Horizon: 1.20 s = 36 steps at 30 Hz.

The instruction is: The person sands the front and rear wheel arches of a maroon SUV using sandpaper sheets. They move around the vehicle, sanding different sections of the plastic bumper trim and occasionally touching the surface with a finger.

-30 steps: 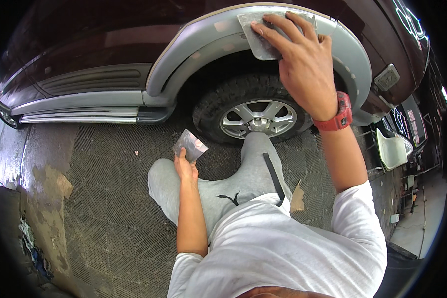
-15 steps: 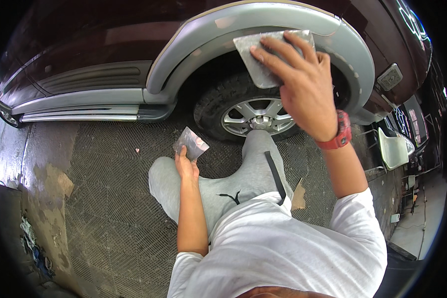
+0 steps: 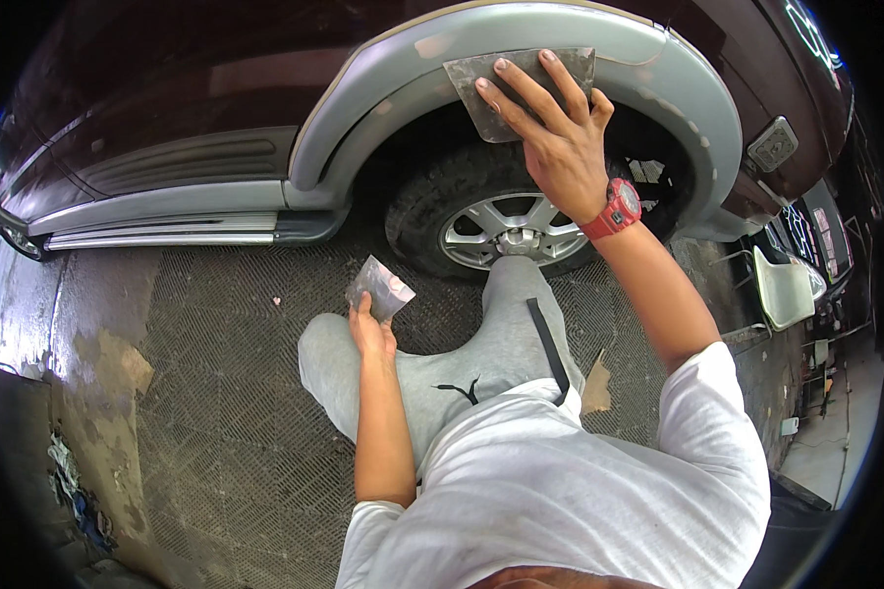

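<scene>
Right hand (image 3: 560,137) presses flat grey sheet (image 3: 481,83) onto smooth arch (image 3: 678,88); left hand (image 3: 371,334) pinches another (image 3: 381,288).

The right hand (image 3: 557,147) covers the middle of the grey sheet (image 3: 481,83) at the frame's upper centre. A knee hides the lower wheel (image 3: 481,211). The car body (image 3: 196,88) runs off the top edge.

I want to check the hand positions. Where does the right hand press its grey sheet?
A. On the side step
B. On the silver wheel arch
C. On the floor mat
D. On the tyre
B: the right hand holds the grey sheet flat against the silver wheel arch, above the tyre.
</scene>
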### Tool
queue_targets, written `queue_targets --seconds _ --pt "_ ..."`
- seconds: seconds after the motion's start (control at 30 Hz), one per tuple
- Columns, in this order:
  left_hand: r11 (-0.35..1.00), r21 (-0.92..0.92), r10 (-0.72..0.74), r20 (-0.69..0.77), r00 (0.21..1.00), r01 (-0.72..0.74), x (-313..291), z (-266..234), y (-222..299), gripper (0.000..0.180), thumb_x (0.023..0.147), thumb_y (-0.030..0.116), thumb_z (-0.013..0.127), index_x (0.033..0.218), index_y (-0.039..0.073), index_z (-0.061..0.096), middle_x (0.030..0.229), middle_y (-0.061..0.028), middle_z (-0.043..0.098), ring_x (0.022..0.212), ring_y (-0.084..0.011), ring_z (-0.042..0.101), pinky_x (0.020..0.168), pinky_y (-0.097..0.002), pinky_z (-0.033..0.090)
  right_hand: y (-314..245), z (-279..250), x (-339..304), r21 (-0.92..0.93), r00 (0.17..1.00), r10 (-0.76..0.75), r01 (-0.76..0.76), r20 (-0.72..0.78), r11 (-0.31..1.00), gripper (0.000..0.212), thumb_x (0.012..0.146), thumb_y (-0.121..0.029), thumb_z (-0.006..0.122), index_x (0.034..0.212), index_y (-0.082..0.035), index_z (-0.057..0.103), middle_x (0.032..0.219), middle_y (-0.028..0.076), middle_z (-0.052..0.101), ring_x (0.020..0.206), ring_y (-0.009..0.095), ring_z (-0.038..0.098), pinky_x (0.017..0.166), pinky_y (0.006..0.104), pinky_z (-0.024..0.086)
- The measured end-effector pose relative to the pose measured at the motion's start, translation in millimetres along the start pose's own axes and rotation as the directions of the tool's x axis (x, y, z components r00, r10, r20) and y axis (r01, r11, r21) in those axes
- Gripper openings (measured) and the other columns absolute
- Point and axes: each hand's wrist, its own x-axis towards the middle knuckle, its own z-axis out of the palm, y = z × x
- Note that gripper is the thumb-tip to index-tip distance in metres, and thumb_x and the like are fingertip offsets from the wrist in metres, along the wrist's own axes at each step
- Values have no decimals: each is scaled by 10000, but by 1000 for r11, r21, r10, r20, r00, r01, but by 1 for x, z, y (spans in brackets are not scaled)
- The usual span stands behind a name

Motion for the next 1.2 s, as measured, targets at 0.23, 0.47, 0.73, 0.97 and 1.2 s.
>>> queue_targets --seconds 0.23,0.47,0.73,0.97,1.2 --pt "1000 -19 7 40 999 -6 3 -3 -2 391 1017 139 643 1376 26 541 1316 -114 645 1182 -256 650 934 -392 570 3 3 -4 -57 1000 6 -5 21 998 711 856 -20 693 1462 -384 614 1580 -138 505 1489 170 393 1036 453 253" --pt "1000 -16 0 32 999 0 -1 1 -1 403 1017 130 637 1390 22 529 1347 -128 623 1183 -269 647 978 -431 559 -22 -36 -4 63 971 232 -235 53 970 781 764 -8 721 1463 -340 617 1562 -94 512 1490 229 361 1001 434 297" --pt "999 -35 -13 26 1000 14 0 0 0 382 1013 123 648 1364 17 542 1327 -127 625 1179 -269 645 943 -409 577 -56 -22 6 125 956 288 -293 56 948 761 760 -10 721 1454 -304 614 1524 -75 520 1451 265 379 993 474 323" --pt "998 -53 -13 34 999 15 0 0 0 374 1014 124 649 1358 13 550 1301 -120 643 1142 -255 666 930 -389 582 -77 -13 -4 176 967 230 -247 113 953 699 816 -36 715 1451 -309 621 1564 -82 496 1497 263 337 963 488 321" --pt "999 -51 -10 39 999 12 0 -1 0 371 1016 119 647 1356 13 545 1306 -131 636 1135 -256 671 903 -377 592 -70 16 4 90 984 174 -176 29 980 698 832 -34 697 1455 -341 622 1583 -118 478 1523 241 303 955 460 301"
